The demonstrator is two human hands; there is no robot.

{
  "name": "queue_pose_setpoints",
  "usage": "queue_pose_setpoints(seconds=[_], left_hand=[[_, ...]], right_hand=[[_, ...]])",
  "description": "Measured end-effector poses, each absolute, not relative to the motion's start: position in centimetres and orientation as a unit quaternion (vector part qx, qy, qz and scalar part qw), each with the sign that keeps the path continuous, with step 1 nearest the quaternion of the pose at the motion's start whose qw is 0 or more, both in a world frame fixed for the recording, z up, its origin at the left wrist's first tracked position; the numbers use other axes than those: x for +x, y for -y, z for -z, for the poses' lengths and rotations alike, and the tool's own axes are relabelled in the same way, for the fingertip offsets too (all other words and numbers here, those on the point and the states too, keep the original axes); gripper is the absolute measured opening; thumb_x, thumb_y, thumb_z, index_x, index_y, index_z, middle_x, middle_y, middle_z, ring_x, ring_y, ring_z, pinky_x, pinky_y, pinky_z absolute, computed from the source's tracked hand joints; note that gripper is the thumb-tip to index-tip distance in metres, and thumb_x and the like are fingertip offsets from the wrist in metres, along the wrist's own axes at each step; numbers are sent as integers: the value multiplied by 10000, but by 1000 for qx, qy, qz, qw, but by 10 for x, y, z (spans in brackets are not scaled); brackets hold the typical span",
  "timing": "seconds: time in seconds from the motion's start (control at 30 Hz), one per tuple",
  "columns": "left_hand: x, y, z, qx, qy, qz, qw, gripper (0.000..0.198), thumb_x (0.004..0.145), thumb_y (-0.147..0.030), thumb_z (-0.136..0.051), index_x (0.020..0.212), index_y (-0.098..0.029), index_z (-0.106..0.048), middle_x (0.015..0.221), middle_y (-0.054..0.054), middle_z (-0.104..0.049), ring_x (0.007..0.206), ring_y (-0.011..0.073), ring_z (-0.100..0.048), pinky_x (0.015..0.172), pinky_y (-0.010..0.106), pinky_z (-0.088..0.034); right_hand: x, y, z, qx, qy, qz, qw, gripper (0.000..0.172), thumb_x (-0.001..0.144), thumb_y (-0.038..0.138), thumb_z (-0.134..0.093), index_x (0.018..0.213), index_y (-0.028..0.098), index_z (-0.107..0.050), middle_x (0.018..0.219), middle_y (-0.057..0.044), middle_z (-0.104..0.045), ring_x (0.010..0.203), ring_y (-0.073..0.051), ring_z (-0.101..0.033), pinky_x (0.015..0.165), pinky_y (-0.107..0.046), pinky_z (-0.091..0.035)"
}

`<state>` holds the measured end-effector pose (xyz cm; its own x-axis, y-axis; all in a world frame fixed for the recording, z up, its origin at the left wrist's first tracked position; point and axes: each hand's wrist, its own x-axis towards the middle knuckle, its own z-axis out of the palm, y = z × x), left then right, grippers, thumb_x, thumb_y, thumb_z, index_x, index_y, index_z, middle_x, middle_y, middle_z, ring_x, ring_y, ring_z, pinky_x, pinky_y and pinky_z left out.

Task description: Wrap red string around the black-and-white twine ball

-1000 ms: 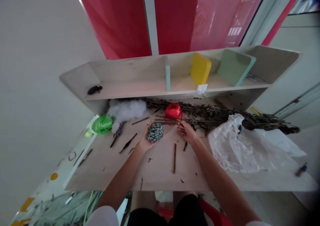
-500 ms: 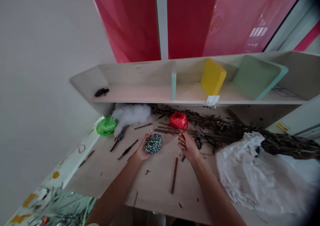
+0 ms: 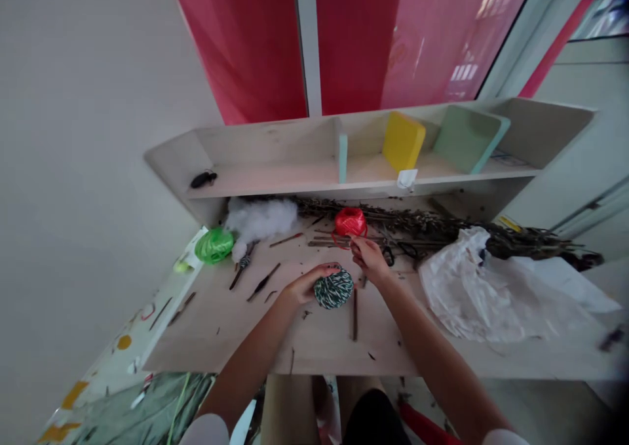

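Observation:
My left hand [image 3: 310, 284] is wrapped around a ball of dark green and white yarn [image 3: 334, 289], held above the worktop. To its right, my right hand [image 3: 367, 257] has its fingers pinched together; what lies between them is too small to make out. Its fingertips are just in front of a red roll of plastic string [image 3: 350, 221], where a loose red strand curls close to them. Black-handled scissors [image 3: 407, 249] lie right of that hand. Below it, a brown stick [image 3: 354, 317] lies on the worktop.
White stuffing [image 3: 263, 219] and a green string roll [image 3: 214, 246] sit at the back left. Dry twigs [image 3: 422, 223] run along the back under a shelf [image 3: 275, 181]. A crumpled white plastic bag [image 3: 462, 288] lies at right. Several small sticks are scattered about.
My left hand has moved right with the yarn ball, closer to my right hand, and its grip has turned more over the top. The view has shifted slightly.

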<state>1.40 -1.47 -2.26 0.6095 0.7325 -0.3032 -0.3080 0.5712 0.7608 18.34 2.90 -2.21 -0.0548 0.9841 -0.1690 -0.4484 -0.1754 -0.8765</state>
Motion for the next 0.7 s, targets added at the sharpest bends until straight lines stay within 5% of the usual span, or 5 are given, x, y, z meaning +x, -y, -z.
queue_pose_setpoints(seconds=[0.17, 0.37, 0.7], left_hand=[[23, 21, 7, 424, -376, -313, 762, 580, 618, -343, -778, 1152, -194, -606, 936, 78, -692, 839, 190, -649, 742, 288, -473], [45, 26, 17, 526, -457, -284, 659, 433, 593, -470, -763, 860, -137, -690, 834, 64, -691, 791, 177, -628, 773, 298, -452], [58, 43, 28, 585, -402, -414, 571, 343, 679, -440, -720, 895, -183, -653, 821, 45, -670, 783, 168, -585, 760, 257, -433]], right_hand=[[187, -31, 18, -407, 342, -623, 574, 328, 583, 443, -718, 556, 168, -541, 405, 103, -265, 356, -17, -156, 339, -184, -96], [191, -24, 5, -432, 397, -545, 599, 340, 609, 467, -709, 570, 167, -553, 453, 74, -354, 390, -29, -189, 369, -205, -121], [192, 5, -24, -472, 524, -356, 613, 395, 720, 524, -628, 532, 184, -556, 456, 39, -366, 451, -79, -287, 439, -235, -230]])
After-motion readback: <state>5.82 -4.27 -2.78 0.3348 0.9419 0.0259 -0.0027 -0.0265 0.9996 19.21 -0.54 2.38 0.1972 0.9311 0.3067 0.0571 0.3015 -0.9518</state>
